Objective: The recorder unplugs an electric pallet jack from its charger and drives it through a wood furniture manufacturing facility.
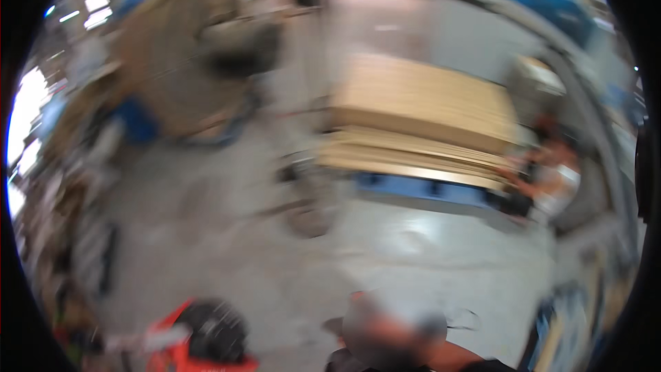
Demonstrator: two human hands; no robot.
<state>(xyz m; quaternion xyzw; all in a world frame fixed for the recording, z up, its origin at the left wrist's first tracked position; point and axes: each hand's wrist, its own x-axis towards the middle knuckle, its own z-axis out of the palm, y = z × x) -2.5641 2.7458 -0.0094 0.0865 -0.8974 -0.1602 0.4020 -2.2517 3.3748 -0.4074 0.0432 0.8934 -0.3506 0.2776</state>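
Observation:
Neither my left hand nor my right hand can be made out in the head view, and motion smears the whole picture. Ahead, slightly right of the middle, lies a stack of flat light-brown sheets [427,107], cardboard or board. Beneath it a blue pallet [413,189] rests on the grey floor. At the stack's right end a person [554,186] in a light top is bent low, one arm reaching to the sheets' edge. Whether those fingers grip anything is too blurred to tell.
Close by at the lower edge is a blurred figure [392,334], apparently another person. Left of it stands a red and black shape [206,337]. A large round brown object [179,55] sits at the far left. A grey rail [578,76] curves along the right.

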